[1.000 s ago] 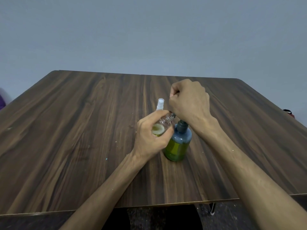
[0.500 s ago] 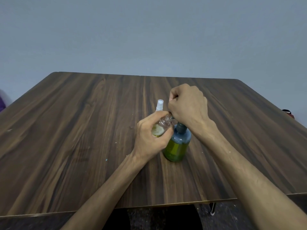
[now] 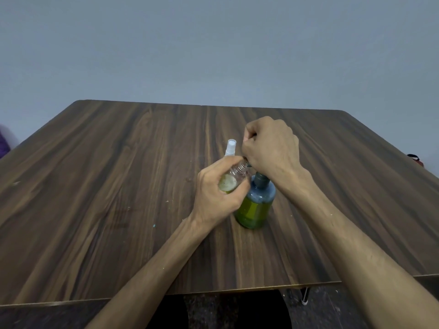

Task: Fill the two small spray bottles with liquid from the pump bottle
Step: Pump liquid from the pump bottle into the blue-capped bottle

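A person's left hand (image 3: pixel 215 195) grips an uncapped spray bottle (image 3: pixel 234 178), tilted to the pump bottle (image 3: pixel 255 205) on the surface (image 3: pixel 118 186); the right hand (image 3: pixel 270 148), fisted over the pump, has risen again after dipping half a second ago; apparently another stroke; a capped bottle (image 3: pixel 230 148) stands just behind.

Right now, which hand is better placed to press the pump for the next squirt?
Right. The right hand sits closed over the top of the pump bottle, while the left hand is busy holding the open small bottle tilted beside it.
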Demonstrator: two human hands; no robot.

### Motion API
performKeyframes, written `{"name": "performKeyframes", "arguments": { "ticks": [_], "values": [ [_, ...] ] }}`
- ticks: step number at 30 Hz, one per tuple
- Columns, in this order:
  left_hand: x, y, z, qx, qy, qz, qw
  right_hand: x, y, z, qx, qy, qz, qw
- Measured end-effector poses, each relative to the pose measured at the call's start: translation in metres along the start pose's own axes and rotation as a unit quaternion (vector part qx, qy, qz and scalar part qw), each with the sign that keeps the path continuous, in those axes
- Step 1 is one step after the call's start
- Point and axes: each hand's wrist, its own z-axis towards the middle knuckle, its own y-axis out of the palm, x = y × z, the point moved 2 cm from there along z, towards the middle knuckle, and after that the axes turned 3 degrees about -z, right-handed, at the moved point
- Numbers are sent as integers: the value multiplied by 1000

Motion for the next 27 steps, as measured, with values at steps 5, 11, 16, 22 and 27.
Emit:
{"name": "performKeyframes", "arguments": {
  "ticks": [5,11,16,22,27],
  "values": [
    [0,0,1,-4,2,-1,1000,1,1,1,5,3,12,1000],
    [1,-1,1,-7,11,1,1000,1,-6,2,33,-6,15,999],
    [0,0,1,-7,4,-3,1000,0,-1,2,5,-2,1,1000],
    [2,1,0,-1,4,-7,1000,3,0,-1,4,6,9,1000],
    [3,-1,0,0,10,-3,1000,1,-6,3,26,-7,16,1000]
  ]
}}
